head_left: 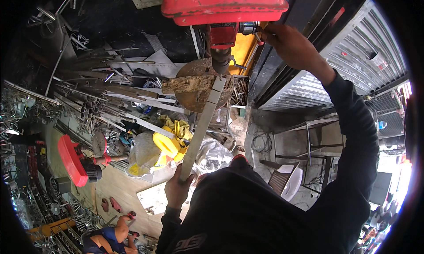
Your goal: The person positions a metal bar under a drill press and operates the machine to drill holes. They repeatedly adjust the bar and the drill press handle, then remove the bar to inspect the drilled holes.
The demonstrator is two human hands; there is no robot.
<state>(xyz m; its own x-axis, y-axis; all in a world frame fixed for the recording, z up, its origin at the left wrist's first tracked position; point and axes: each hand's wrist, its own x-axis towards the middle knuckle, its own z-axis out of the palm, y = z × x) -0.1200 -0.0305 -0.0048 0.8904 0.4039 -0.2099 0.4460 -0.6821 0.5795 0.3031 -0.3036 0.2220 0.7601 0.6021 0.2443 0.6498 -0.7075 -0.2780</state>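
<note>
My left hand (178, 188) is closed around the near end of a long, flat-sided metal bar (204, 124). The bar slopes away from me, and its far end lies over a worn wooden board (187, 83) on the round, rusty table (194, 105) of a red drill press (225, 9). Dark lines cross the bar near that end. Directly above it is the drill chuck (221, 60); whether the bit touches the metal, I cannot tell. At the right of the press head, my right hand (287, 44) is closed on the feed handle, mostly hidden by the fingers.
Metal tubes (88, 101) are heaped at the left. Yellow straps (170, 141) and plastic wrapping lie below the bar. A second red drill press (73, 159) stands far left, with a person (108, 240) crouching below it. Metal frames (309, 148) and a corrugated shutter (353, 55) are right.
</note>
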